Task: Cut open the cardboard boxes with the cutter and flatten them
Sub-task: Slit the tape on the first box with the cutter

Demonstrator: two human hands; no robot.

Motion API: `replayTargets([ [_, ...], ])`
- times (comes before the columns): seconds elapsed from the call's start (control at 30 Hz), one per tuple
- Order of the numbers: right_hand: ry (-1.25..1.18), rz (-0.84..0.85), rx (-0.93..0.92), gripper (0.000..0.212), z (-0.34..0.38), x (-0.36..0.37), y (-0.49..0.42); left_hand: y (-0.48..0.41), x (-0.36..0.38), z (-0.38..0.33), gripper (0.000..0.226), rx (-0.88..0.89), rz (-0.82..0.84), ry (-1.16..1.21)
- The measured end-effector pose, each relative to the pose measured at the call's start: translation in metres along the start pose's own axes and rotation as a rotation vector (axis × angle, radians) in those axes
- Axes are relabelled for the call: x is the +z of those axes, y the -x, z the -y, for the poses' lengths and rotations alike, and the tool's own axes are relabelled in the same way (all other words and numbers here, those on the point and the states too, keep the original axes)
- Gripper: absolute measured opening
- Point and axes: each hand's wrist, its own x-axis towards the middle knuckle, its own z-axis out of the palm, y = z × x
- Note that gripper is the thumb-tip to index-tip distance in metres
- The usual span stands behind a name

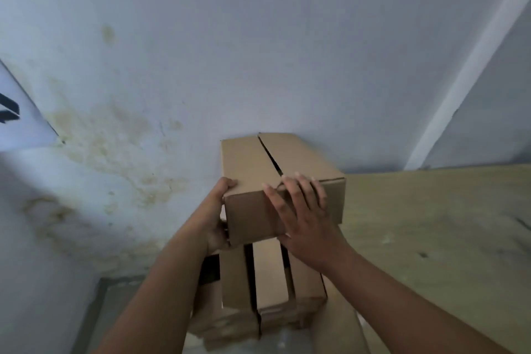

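A brown cardboard box (253, 164) tops a stack against the wall, its two top flaps meeting at a slightly gaping seam. My left hand (215, 215) grips its near left corner, thumb on the top edge. My right hand (301, 215) lies spread over the near face and the top right edge. Below it stand several more cardboard boxes (267, 276) side by side with dark gaps between them. No cutter is in view.
A stained pale wall (201, 66) rises right behind the stack. To the right lies a light wooden surface (431, 224). A white sheet with black marks (17, 112) hangs at the far left.
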Motion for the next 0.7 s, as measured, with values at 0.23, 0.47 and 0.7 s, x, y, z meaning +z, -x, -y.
replayTargets([
  [0.23,0.219,-0.087,-0.064,0.103,-0.023,-0.081,-0.054,0.047,0.024,-0.075,0.065,0.114,0.192,-0.065],
  [0.47,0.05,-0.343,0.368,0.115,-0.083,-0.122,-0.039,0.07,0.089,-0.089,0.078,0.367,0.413,0.001],
  [0.7,-0.61,-0.631,1.073,0.117,-0.192,-0.122,0.028,0.037,0.209,-0.021,0.073,0.434,0.388,-0.373],
])
